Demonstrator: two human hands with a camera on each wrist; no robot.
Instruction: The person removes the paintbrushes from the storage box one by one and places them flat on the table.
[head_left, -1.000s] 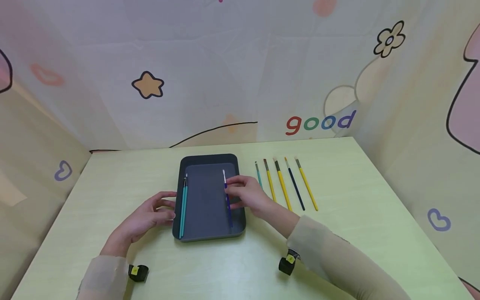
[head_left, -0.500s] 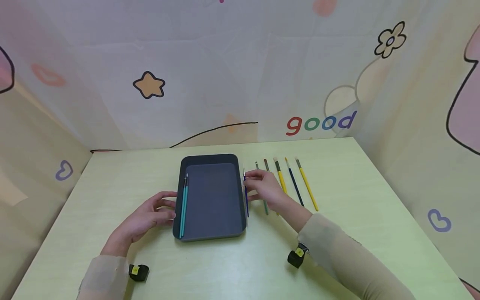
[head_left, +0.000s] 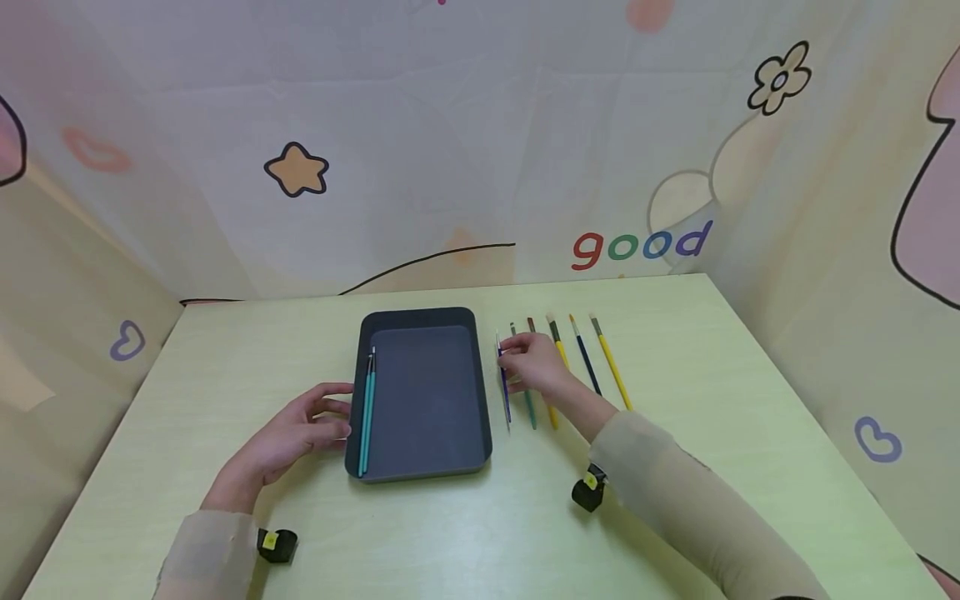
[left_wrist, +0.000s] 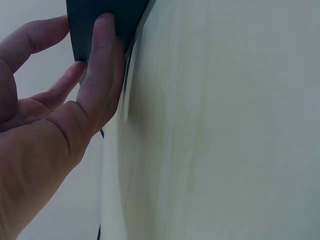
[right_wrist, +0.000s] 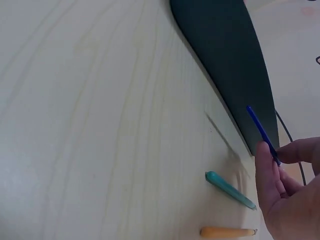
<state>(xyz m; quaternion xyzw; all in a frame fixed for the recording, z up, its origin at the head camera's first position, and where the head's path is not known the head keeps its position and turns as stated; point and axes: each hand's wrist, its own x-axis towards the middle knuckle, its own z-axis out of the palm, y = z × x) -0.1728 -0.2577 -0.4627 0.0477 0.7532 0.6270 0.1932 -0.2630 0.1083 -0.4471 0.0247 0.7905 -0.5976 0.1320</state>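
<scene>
My right hand (head_left: 538,365) pinches a blue paintbrush (right_wrist: 259,125) between thumb and fingers, just right of the dark grey tray (head_left: 427,400). In the right wrist view the brush's shadow falls apart from it on the table. Fingertips of my left hand (head_left: 300,429) rest against the tray's left outer wall (left_wrist: 95,30), without curling round it. Two teal paintbrushes (head_left: 367,421) lie side by side along the tray's left inner side. Right beside the held brush, partly covered by my right hand, is another teal paintbrush (head_left: 531,410) on the table.
Farther right lie yellow paintbrushes (head_left: 614,367) and a dark blue one (head_left: 588,358), in a row with bristles toward the back. A patterned cloth (head_left: 420,167) hangs behind the pale table (head_left: 420,542). Black wrist cameras (head_left: 277,546) sit on both wrists.
My right hand has carried the blue paintbrush from over the tray's right part, across its right rim, to beside the teal brush on the table. The left hand and tray have stayed still.
</scene>
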